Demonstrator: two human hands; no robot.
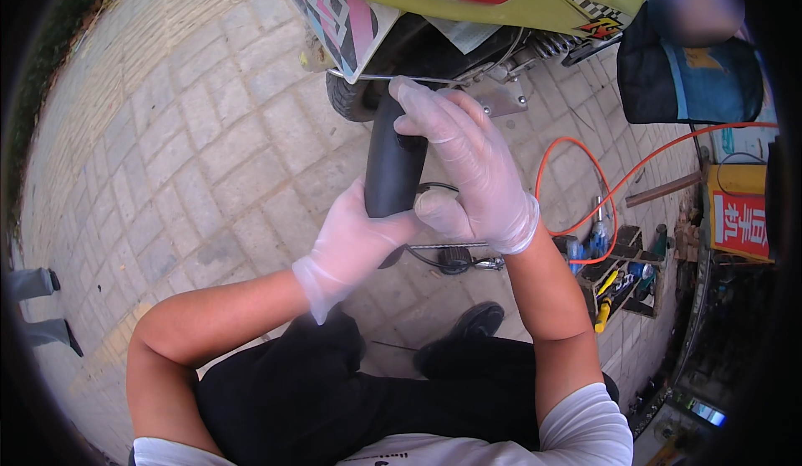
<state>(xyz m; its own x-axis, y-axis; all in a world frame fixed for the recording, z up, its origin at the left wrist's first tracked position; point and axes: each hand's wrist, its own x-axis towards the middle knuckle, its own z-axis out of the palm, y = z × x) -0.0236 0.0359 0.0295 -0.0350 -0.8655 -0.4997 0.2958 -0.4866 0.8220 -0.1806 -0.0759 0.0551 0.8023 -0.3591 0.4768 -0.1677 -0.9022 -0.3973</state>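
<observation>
A black inner tube point(393, 169), looking plump and curved, stands upright in front of me, below the rear of a yellow-green scooter point(576, 6). My left hand point(355, 236), in a thin clear glove, is wrapped round its lower part. My right hand point(464, 161), gloved the same way, lies along the tube's upper right side. Its fingers are stretched out and their tips rest on the rubber, with the thumb held apart. A small dark patch point(411, 142) shows on the tube beneath these fingers. The rest of the tube is partly hidden behind my hands.
The scooter's wheel point(351, 98) stands on brick paving. An orange hose point(601, 178) loops at the right, above a tool tray point(626, 282) with several tools. A black-and-blue bag point(693, 81) and a sign point(742, 215) stand beyond. Another person's legs point(38, 307) are at far left.
</observation>
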